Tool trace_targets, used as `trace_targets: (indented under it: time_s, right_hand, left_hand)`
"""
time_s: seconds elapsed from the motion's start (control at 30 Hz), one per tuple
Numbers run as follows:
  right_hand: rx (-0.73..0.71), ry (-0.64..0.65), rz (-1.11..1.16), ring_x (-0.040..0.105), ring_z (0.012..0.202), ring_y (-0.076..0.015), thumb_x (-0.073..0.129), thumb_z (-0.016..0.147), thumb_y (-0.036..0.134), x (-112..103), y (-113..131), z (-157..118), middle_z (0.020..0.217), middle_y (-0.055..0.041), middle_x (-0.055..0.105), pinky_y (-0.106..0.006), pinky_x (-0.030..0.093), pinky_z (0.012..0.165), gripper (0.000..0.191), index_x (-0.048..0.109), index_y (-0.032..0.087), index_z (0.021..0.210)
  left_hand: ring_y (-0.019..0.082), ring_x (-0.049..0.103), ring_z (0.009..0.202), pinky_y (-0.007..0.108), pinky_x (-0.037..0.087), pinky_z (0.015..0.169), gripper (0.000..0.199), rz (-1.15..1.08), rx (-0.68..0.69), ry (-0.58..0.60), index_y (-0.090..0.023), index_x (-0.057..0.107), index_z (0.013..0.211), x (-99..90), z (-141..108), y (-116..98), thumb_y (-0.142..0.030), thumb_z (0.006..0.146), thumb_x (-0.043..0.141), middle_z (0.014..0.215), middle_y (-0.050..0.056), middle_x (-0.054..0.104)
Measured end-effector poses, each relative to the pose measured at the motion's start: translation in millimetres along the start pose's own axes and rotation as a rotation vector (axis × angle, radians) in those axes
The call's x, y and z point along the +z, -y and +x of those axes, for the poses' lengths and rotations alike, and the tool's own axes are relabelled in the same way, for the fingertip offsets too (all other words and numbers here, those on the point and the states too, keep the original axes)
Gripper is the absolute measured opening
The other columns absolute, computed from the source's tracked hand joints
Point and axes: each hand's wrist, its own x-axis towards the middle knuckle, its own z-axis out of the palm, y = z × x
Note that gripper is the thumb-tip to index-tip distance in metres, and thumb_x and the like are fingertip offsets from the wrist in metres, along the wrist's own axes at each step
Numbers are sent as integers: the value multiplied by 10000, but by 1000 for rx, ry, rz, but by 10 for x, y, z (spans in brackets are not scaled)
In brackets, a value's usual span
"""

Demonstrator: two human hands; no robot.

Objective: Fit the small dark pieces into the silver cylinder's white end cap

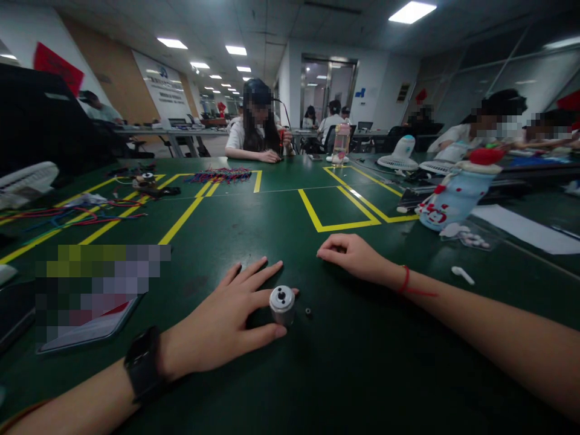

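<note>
Green table (281,217), cylinder (281,309), bag (469,235) of pieces (478,239)

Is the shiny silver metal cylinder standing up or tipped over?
Upright: the silver metal cylinder shows its flat round end on top, its side below, beside the bare left hand.

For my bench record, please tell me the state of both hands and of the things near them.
Metal cylinder: upright on the table
Left hand: thumb and index finger around the cylinder, other fingers spread
Right hand: loosely curled
Small dark part: on the table, apart from the cylinder
Earbud: lying loose
Bottle: red top on
</note>
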Motion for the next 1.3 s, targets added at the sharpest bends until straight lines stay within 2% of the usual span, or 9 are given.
trace_targets:
  time_s: [0.2, 0.3, 0.37, 0.53, 0.77, 0.9, 1.07, 1.2, 1.3]
  right_hand:
    - [-280, 300, -152, 573, 892, -164, 716, 767, 407, -14, 206, -142, 980, -37, 643, -301, 418, 792, 301, 702, 202, 988]
    - [-395, 410, -181, 561, 969, -172, 734, 758, 407, 42, 311, -214, 1016, -23, 614, -326, 384, 876, 260, 721, 243, 959]
    - [-406, 381, -134, 565, 921, -153, 702, 801, 363, 90, 377, -238, 986, -28, 598, -300, 408, 832, 195, 722, 215, 926]
    - [-384, 113, 57, 552, 835, -120, 661, 843, 295, 207, 623, -256, 919, -29, 576, -246, 443, 733, 167, 690, 155, 929]
    - [-361, 55, 47, 539, 801, -111, 662, 821, 205, 326, 842, -300, 890, -20, 576, -239, 445, 707, 101, 694, 150, 899]
    - [-341, 25, 63, 540, 797, -108, 663, 830, 252, 306, 842, -301, 895, -13, 587, -240, 445, 707, 120, 694, 162, 902]
    - [-297, 129, 77, 543, 759, -102, 670, 823, 321, 288, 849, -309, 923, -17, 600, -237, 449, 679, 178, 702, 178, 924]
    - [-162, 40, 205, 533, 698, -109, 644, 830, 409, 230, 681, -238, 879, -20, 620, -240, 437, 615, 286, 667, 179, 997]
    - [-70, -95, 251, 551, 703, -122, 604, 851, 401, 134, 377, -104, 810, -26, 632, -248, 431, 621, 259, 656, 153, 907]
  left_hand:
    - [350, 113, 1445, 681, 133, 1093, 523, 13, 1, 5, -488, 350, 1405, -1, 6, -6, -579, 910, 489, 1584, -70, 136]
    - [339, 110, 1448, 675, 127, 1098, 484, 23, 13, 0, -485, 399, 1377, 8, 8, 2, -574, 911, 493, 1584, -76, 134]
    - [343, 114, 1447, 674, 126, 1100, 459, 14, 11, -9, -472, 445, 1350, 18, 11, 12, -575, 906, 500, 1584, -72, 140]
    - [346, 112, 1446, 677, 121, 1101, 447, 10, 20, -16, -452, 475, 1332, 32, 10, 28, -560, 900, 519, 1583, -58, 155]
    - [359, 140, 1438, 687, 112, 1098, 475, -2, 30, -39, -446, 448, 1360, 26, -7, 10, -528, 901, 540, 1580, -46, 170]
    - [363, 149, 1436, 689, 119, 1095, 479, -17, 31, -47, -446, 455, 1355, 26, -16, 17, -534, 894, 548, 1578, -46, 180]
    - [343, 123, 1445, 679, 117, 1099, 535, 20, 23, -23, -451, 363, 1412, 36, 4, 22, -560, 908, 506, 1583, -28, 163]
    - [343, 99, 1448, 675, 116, 1100, 512, 33, 10, -6, -464, 382, 1397, 19, 3, 3, -569, 909, 497, 1589, -45, 133]
    - [344, 101, 1448, 678, 132, 1093, 527, 30, -3, 11, -481, 337, 1414, 0, -2, -13, -581, 916, 476, 1589, -55, 130]
